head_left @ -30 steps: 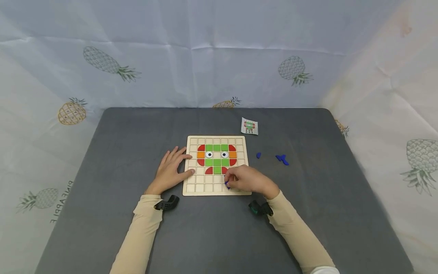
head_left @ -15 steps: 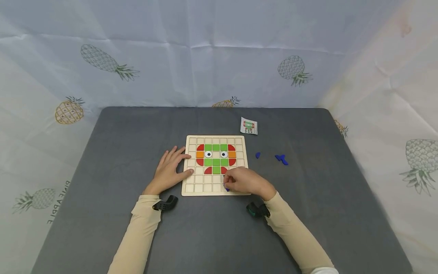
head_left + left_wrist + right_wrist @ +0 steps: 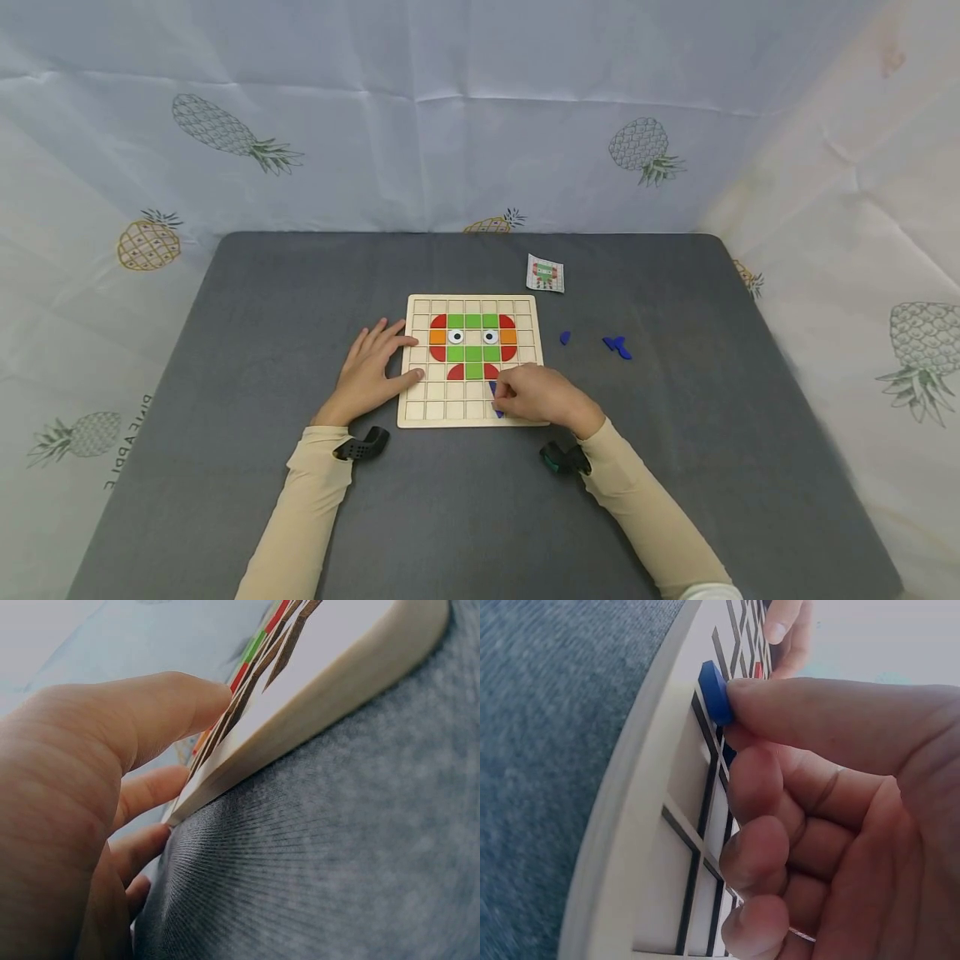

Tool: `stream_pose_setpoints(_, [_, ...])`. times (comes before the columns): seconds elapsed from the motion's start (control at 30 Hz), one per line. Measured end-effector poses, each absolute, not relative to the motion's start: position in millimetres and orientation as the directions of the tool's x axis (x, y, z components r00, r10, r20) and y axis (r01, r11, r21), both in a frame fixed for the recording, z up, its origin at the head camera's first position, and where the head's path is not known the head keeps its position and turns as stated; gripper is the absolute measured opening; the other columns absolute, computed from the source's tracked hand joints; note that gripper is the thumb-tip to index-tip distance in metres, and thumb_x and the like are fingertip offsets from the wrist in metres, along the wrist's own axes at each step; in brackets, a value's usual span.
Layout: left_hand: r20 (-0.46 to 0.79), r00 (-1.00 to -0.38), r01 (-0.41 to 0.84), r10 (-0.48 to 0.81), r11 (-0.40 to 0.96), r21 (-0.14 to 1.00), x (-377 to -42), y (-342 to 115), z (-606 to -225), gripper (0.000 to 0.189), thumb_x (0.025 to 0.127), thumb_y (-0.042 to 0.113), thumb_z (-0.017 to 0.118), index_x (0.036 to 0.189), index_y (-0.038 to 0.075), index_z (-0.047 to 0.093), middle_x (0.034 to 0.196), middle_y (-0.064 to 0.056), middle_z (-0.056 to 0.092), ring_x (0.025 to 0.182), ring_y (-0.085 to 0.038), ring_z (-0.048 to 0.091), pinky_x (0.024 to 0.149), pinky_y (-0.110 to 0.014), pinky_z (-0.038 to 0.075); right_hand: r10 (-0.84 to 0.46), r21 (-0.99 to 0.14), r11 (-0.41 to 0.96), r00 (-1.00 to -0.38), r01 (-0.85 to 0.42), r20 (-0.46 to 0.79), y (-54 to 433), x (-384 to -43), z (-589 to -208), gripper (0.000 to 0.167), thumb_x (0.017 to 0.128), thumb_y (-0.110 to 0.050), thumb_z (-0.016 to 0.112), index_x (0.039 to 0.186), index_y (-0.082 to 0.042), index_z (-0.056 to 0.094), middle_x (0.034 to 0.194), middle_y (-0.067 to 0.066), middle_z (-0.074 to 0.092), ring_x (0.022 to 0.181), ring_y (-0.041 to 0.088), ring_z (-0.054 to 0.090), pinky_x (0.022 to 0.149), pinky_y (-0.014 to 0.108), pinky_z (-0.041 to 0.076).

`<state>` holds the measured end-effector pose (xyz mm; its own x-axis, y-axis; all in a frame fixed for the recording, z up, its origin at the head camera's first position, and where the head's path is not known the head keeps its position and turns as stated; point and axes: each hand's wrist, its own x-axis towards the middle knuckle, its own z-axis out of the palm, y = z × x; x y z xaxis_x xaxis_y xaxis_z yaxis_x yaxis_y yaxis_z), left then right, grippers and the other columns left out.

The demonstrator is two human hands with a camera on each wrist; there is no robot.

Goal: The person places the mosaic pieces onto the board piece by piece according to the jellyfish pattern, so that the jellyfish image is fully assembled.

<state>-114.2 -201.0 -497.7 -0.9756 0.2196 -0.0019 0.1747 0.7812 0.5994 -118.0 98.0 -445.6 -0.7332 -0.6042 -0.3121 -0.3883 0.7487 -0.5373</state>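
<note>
A square wooden grid board lies on the dark table with green, red and orange tiles and two eye tiles set in it. My left hand rests at its left edge, fingers spread, with thumb and forefinger touching the rim. Over the board's lower right part, my right hand pinches a small blue tile between thumb and forefinger, against the grid. More blue shows behind the fingers in the right wrist view; whether it belongs to the same tile I cannot tell. The other right fingers are curled in.
Right of the board lie a single blue piece and a small cluster of blue pieces. A picture card with a coloured pattern lies beyond the board's upper right corner. A pineapple-print cloth hangs behind the table.
My right hand has shifted slightly left, and more of the blue shows beside its fingertips. The left hand keeps its hold at the board's edge. The head view has moved a little.
</note>
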Motion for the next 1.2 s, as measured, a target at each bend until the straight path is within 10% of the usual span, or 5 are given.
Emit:
stream_pose_setpoints(0.73, [-0.004,-0.975,0.176,0.224,0.776,0.606,-115,-201,-497,0.056,0.09,0.046,0.07,0.138,0.019,0.059,0.167,-0.007,0.032,0.16,-0.03,0.011,0.131,-0.05,0.0,-0.517,-0.593,0.757,-0.805,-0.273,-0.29,116,-130,-433,0.025,0.1,-0.025,0.063,0.081,-0.012,0.072,0.06,-0.005,0.049,0.053,0.011,0.042,0.048,0.023,0.029])
stream_pose_setpoints(1.2, [-0.018,-0.975,0.165,0.222,0.776,0.609,-114,-201,-498,0.057,0.09,0.044,0.07,0.139,0.018,0.058,0.167,-0.008,0.03,0.16,-0.03,0.01,0.131,-0.05,-0.001,-0.326,-0.483,0.838,-0.943,-0.255,-0.067,172,-163,-442,0.028,0.101,-0.006,0.057,0.125,-0.003,0.07,0.123,0.016,0.065,0.102,0.032,0.06,0.081,0.044,0.054])
